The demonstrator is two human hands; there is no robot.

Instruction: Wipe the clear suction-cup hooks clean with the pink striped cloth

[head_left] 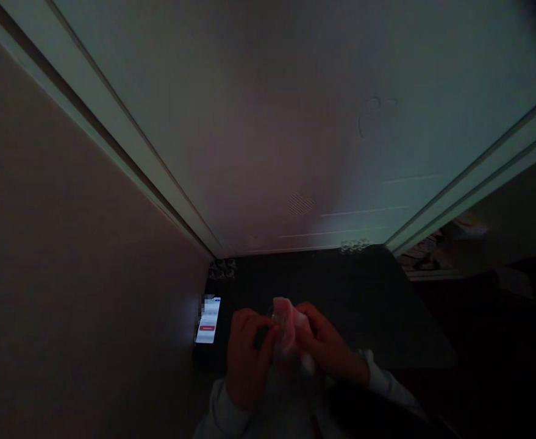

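Note:
A soft pink item [286, 332], perhaps cloth, is held between my two hands near the bottom middle of the dim view. My right hand [325, 344] is closed round its right side. At its left edge my left hand [250, 353] pinches, thumb and fingertips together, by a small shiny clear bit [275, 317] too blurred to name. A dark tabletop [341, 292] lies beyond and below the hands. To the left of my left hand, a phone [208, 321] with a lit screen rests near the wall.
Small clear ring-like objects sit in two groups, at the tabletop's back left [222, 269] and back right [354, 246]. Behind rises a pale panel [249, 122] with an embossed heart. A wall [89, 274] bounds the left; mixed items [425, 251] lie at right.

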